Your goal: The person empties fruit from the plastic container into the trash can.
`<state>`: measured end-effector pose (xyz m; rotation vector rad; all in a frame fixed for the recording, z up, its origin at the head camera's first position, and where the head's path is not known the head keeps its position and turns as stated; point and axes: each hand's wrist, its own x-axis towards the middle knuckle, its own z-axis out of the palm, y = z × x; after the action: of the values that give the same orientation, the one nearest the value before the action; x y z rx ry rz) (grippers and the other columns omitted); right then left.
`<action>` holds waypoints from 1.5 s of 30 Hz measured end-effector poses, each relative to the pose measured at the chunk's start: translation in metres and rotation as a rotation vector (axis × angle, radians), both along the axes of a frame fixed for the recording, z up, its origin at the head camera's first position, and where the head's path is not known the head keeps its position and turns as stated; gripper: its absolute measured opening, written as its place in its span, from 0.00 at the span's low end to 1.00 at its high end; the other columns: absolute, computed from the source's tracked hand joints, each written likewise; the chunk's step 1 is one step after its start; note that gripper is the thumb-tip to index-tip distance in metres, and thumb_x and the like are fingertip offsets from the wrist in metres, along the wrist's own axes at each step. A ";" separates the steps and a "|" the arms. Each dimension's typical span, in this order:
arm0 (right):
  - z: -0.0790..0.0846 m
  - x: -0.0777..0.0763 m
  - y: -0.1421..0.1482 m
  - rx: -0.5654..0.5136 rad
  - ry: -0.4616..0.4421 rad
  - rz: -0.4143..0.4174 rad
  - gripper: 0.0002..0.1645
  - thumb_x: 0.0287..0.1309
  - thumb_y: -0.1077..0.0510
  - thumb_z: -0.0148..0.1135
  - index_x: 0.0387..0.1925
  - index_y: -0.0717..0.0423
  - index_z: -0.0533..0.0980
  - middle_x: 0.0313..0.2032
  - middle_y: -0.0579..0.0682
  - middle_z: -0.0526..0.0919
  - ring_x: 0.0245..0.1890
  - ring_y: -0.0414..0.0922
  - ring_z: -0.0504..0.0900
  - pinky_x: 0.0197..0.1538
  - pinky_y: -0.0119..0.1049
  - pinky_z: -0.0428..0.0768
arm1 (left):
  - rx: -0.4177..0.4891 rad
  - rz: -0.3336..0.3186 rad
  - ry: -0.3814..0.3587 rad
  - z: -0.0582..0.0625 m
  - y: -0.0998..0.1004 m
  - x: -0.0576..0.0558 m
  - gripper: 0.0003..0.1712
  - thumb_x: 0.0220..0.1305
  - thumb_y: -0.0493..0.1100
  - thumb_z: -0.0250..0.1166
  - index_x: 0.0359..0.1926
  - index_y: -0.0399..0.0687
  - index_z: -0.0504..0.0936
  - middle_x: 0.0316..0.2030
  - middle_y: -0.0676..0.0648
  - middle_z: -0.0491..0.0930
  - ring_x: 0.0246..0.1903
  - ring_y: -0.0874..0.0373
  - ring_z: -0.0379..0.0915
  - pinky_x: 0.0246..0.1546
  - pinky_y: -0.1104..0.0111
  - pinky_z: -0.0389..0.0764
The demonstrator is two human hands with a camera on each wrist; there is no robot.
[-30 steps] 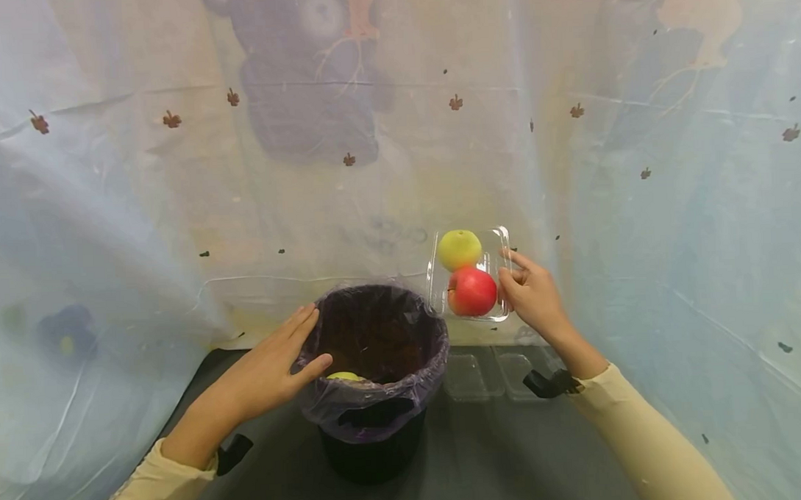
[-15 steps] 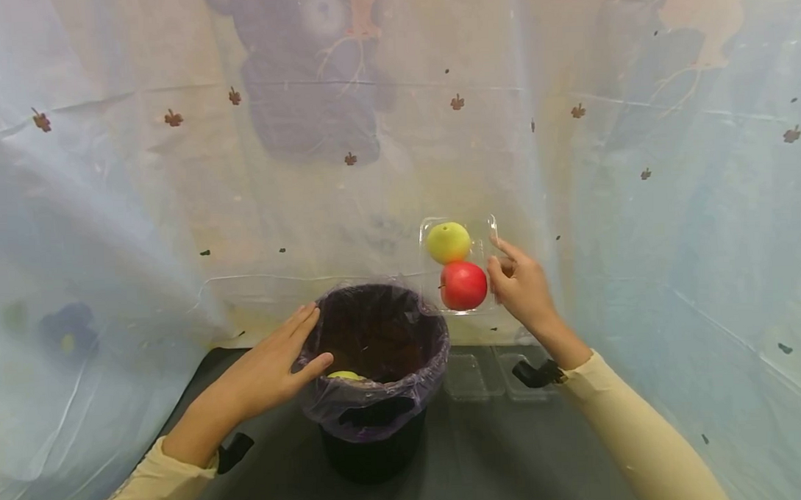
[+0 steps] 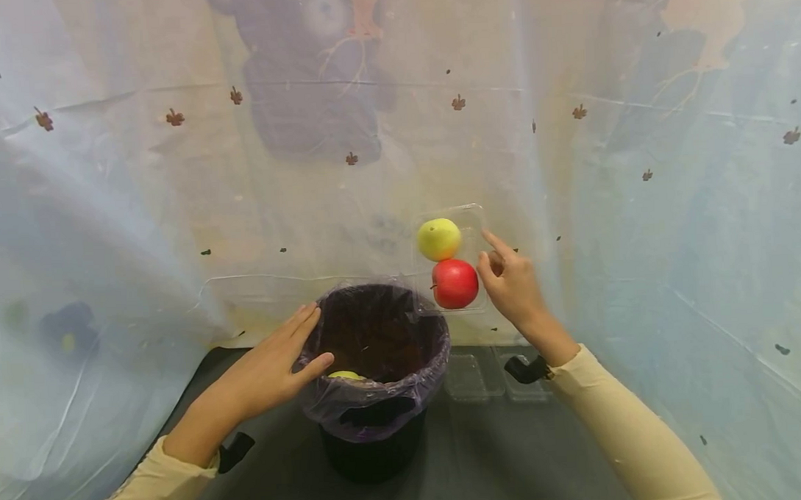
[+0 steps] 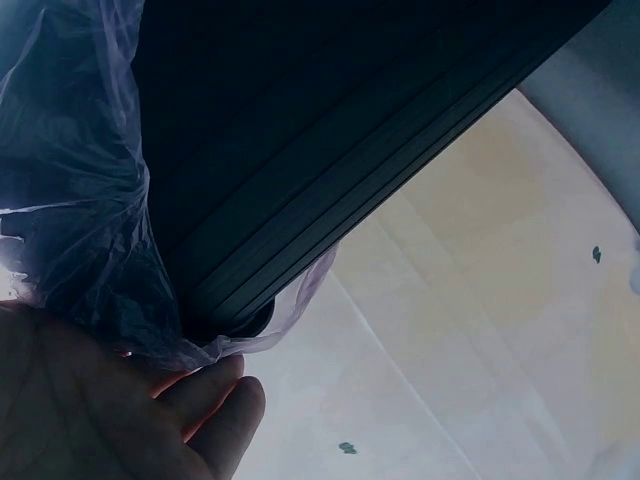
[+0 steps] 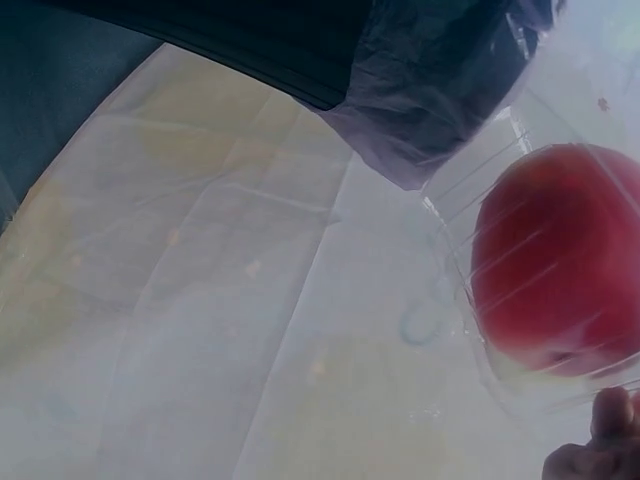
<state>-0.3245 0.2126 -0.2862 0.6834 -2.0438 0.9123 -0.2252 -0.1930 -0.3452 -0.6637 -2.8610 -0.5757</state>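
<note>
My right hand [image 3: 513,286] grips the right edge of a clear plastic tray [image 3: 467,220], raised beside the bin's right rim. Two fruits sit in it: a yellow-green apple [image 3: 439,239] at the back and a red apple [image 3: 455,283] in front. Through the tray's ribbed wall, the red apple [image 5: 555,260] shows large in the right wrist view. My left hand [image 3: 265,365] lies against the left rim of a black bin [image 3: 374,457], its fingers straight. A purple bag [image 3: 380,420] lines the bin. Just inside its near rim shows a yellow-green fruit [image 3: 345,375], mostly hidden.
Two more clear plastic trays [image 3: 473,378] stand on the dark table [image 3: 500,460], right of the bin. A patterned plastic curtain [image 3: 398,184] hangs close behind the bin and along both sides.
My right hand has carried the tray with both apples leftward and slightly up, closer over the bin's right rim. The tray's tilt has changed a little. My left hand has stayed in place.
</note>
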 end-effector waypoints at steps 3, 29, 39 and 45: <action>-0.001 -0.002 -0.002 -0.007 0.013 0.009 0.29 0.70 0.68 0.62 0.71 0.69 0.75 0.16 0.46 0.70 0.18 0.41 0.63 0.25 0.30 0.63 | 0.000 -0.003 0.002 0.000 0.000 0.000 0.56 0.78 0.76 0.49 0.88 0.44 0.46 0.87 0.41 0.42 0.85 0.38 0.40 0.79 0.36 0.52; -0.001 -0.006 -0.018 0.010 0.222 0.055 0.29 0.64 0.72 0.65 0.67 0.70 0.78 0.17 0.49 0.71 0.17 0.40 0.65 0.25 0.25 0.63 | 0.008 -0.009 0.010 -0.002 -0.001 -0.001 0.56 0.78 0.75 0.49 0.87 0.43 0.46 0.87 0.41 0.42 0.85 0.38 0.41 0.80 0.37 0.52; -0.004 -0.007 -0.022 0.029 0.285 0.059 0.33 0.62 0.73 0.65 0.69 0.66 0.78 0.17 0.48 0.71 0.18 0.38 0.64 0.24 0.29 0.64 | 0.001 -0.003 0.011 -0.001 -0.001 0.000 0.57 0.78 0.76 0.49 0.87 0.43 0.47 0.86 0.40 0.43 0.84 0.37 0.41 0.79 0.37 0.52; -0.006 -0.007 -0.025 0.066 0.338 0.045 0.34 0.60 0.76 0.66 0.69 0.68 0.78 0.18 0.50 0.74 0.18 0.38 0.65 0.24 0.30 0.66 | 0.001 -0.001 0.012 -0.002 -0.001 -0.001 0.57 0.78 0.76 0.49 0.87 0.43 0.47 0.87 0.40 0.43 0.84 0.38 0.41 0.80 0.37 0.52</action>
<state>-0.3316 0.1872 -0.2922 0.8599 -1.7687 0.7024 -0.2259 -0.1944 -0.3469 -0.6665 -2.8488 -0.5718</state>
